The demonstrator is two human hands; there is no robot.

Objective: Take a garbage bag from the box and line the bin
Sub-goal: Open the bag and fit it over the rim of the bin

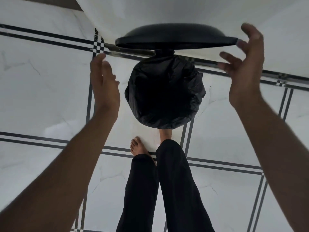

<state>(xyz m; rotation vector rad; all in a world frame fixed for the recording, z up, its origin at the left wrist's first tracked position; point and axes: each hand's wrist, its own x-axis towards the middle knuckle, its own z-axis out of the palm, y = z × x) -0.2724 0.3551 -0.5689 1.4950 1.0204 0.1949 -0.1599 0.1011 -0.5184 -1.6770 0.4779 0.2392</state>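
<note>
White marble-look floor tiles [50, 101] with thin black borders ran under everything, and a pale wall [167, 10] rose behind. Furthest left, the left hand [104, 84] hung beside the bin, fingers straight and together, holding nothing and touching nothing, just clear of the black rim. In the middle stood the bin [165, 121], its mouth facing up and already wrapped in a black garbage bag [164, 91] whose edge was folded down over the rim all round. Its lid [175, 36] stood tipped up against the wall, and a foot [164, 133] at the bin's near base was probably pressing a pedal, though the bin hid that. On the right, the right hand [244, 64] hovered higher, near the lid's right edge, fingers spread and loosely bent, gripping nothing. The bag lay between the two hands, lower than both, with the left one nearer its rim. No box showed.
</note>
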